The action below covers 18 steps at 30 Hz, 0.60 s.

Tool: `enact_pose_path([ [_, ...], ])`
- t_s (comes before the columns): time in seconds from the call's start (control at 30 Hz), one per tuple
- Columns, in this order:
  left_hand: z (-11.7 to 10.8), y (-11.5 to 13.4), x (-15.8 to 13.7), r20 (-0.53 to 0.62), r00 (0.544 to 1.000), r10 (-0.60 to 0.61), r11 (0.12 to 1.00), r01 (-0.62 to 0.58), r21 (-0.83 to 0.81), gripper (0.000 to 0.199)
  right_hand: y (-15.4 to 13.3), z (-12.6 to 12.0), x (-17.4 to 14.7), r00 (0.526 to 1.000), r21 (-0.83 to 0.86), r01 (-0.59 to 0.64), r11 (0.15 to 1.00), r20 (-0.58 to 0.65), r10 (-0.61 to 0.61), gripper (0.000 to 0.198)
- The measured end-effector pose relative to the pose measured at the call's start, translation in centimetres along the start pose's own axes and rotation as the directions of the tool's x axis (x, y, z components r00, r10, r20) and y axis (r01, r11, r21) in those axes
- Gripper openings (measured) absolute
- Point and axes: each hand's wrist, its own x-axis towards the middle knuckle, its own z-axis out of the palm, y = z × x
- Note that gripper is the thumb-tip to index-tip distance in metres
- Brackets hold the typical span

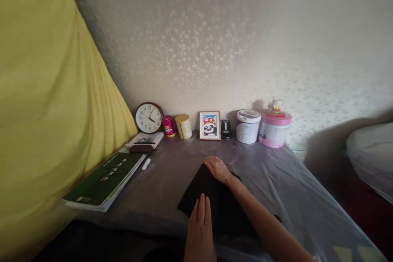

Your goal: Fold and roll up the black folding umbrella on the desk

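Lying over black cloth (pixel 227 208), left fingers (pixel 201 209) straight, right fingers (pixel 212 163) unclenched, clock (pixel 148 118) numerals legible.

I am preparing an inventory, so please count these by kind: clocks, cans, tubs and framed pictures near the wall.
Clock: 1
Pink can, yellow can: 2
White tub, pink tub: 2
Framed picture: 1
Total: 6

Head view, forward and down, hands (pixel 199 223) (pixel 217 169) close, wall (pixel 208 28) beyond, lower edge unclear
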Motion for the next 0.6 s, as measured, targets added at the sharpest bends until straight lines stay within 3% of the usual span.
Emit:
enact_pose_path([
  [0.13, 1.0, -0.3, 0.0, -0.082, 0.997, -0.014, 1.000, 0.014, 0.000, 0.084, 0.0, -1.6, -1.4, 0.985, -0.010, -0.118, 0.993, -0.125, 0.116, 0.032],
  [0.2, 1.3, -0.3, 0.0, -0.086, 0.996, -0.029, 1.000, 0.030, 0.007, 0.084, -0.3, -2.3, -2.9, 0.980, 0.023, -0.113, 0.993, -0.164, 0.115, 0.031],
  [0.33, 0.8, 0.1, -0.1, -0.064, 0.995, -0.080, 0.996, 0.082, 0.026, 0.088, -0.3, -3.3, -5.5, 0.999, 0.042, 0.013, 0.999, -0.038, -0.011, 0.030],
  [0.5, -0.6, 0.5, -0.4, -0.041, 0.991, -0.129, 0.991, 0.130, 0.037, 0.094, 0.1, -4.7, -6.8, 0.992, -0.022, -0.128, 0.991, -0.021, 0.128, 0.031],
  [0.6, -1.1, 0.6, -0.7, -0.071, 0.987, -0.143, 0.987, 0.147, 0.059, 0.096, -0.3, -5.5, -8.0, 0.987, -0.015, -0.112, 0.994, 0.117, 0.113, 0.028],
])
